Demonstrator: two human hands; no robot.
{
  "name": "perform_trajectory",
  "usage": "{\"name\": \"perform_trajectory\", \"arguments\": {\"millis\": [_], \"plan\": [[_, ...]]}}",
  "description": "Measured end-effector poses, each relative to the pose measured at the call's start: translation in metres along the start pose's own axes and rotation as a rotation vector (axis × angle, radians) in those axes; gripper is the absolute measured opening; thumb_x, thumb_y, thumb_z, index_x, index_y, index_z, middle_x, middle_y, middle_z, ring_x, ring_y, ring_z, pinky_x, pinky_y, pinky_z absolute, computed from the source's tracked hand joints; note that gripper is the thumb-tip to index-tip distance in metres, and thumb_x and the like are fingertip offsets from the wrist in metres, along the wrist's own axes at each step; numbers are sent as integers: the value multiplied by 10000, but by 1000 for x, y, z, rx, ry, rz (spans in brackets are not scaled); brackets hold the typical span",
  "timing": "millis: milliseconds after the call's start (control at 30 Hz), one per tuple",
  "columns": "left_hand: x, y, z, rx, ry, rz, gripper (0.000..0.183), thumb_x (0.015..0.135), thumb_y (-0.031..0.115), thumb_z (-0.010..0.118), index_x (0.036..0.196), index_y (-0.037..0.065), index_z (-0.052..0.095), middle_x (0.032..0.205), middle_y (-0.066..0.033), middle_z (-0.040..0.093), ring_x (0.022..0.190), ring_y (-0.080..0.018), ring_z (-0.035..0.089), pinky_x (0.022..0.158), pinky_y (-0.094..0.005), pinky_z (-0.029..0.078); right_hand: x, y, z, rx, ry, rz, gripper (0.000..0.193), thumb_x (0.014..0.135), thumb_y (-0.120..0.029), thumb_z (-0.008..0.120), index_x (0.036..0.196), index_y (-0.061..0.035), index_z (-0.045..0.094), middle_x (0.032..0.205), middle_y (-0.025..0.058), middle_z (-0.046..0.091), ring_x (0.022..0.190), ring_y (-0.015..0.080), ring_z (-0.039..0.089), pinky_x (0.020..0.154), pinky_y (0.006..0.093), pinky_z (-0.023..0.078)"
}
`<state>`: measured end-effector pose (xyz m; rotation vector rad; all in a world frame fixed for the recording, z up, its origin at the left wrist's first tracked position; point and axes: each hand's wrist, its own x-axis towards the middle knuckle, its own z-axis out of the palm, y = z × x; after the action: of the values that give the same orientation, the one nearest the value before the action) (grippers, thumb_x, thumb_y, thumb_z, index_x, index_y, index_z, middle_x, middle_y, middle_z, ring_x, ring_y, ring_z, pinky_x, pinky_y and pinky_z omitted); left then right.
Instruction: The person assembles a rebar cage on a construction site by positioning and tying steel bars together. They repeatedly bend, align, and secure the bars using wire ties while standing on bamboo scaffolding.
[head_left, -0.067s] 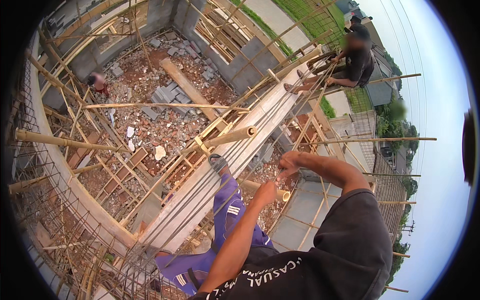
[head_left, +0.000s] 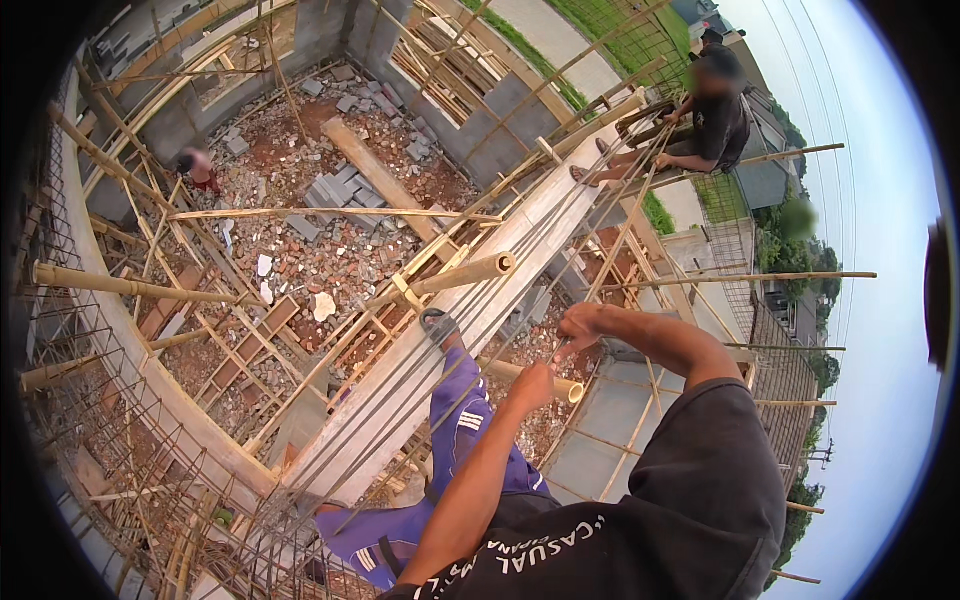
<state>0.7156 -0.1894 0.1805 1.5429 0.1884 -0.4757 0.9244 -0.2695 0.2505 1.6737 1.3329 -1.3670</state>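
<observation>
Long steel rebar rods [head_left: 400, 400] run lengthwise over a pale concrete beam [head_left: 480, 268]. I sit by the beam, with my sandalled foot [head_left: 437, 326] resting on it. My left hand [head_left: 533, 386] is closed in a fist above the right side of the rods. Just beyond it my right hand [head_left: 577, 330] is bent and closed, its fingers pointing down toward the left one. The two hands nearly meet; whatever lies in them is too small or hidden to make out. A cut bamboo pole [head_left: 570, 390] sticks out below my hands.
A co-worker [head_left: 720, 120] sits at the beam's far end, holding the rods. Another person [head_left: 197, 165] is down at the left. Broken brick rubble [head_left: 290, 250] covers the ground far below. Bamboo poles [head_left: 465, 272] cross the beam's sides. Rebar cages [head_left: 100, 430] stand at the left.
The whole view has shifted very slightly. Both hands keep their places and their grip.
</observation>
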Motion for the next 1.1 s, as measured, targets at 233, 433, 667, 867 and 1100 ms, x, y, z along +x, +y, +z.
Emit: {"name": "perform_trajectory", "arguments": {"millis": [233,433,667,867,1100], "plan": [[-1,-63,0,-2,-41,-120,407,1050,328,395,1096,-46,549,1041,-381,625,1018,-535,602,864,-586,458,49,-18,20,26,27,12,887,790,-869,452,873,-34,740,847,234,702,883,443,674,817,511,530],[-36,-120,-40,-187,323,87,396,1029,259,498,1304,-22,548,1150,-234,662,1073,-387,635,925,-456,492,104,3,84,20,-86,56,938,740,-916,456,898,-39,750,862,205,720,887,418,691,817,503,543],[-79,-256,-142,-310,611,-321,340,1006,257,566,1245,22,620,1092,-155,680,1016,-232,627,893,-373,485,246,29,115,57,206,132,853,760,-852,504,956,-61,753,992,174,719,1034,359,665,926,455,498],[-45,-276,-119,-532,401,-254,346,1027,254,553,1259,8,626,1046,-94,709,985,-164,628,885,-313,479,273,26,118,-68,503,8,725,784,-780,563,895,-76,698,870,128,675,937,322,630,888,415,446],[39,-211,-118,-141,273,-3,377,994,216,561,1279,-28,598,1214,-246,651,1119,-362,645,955,-386,497,304,27,111,-33,885,-117,629,746,-734,644,749,-117,526,727,49,509,761,239,528,718,393,374]]}}
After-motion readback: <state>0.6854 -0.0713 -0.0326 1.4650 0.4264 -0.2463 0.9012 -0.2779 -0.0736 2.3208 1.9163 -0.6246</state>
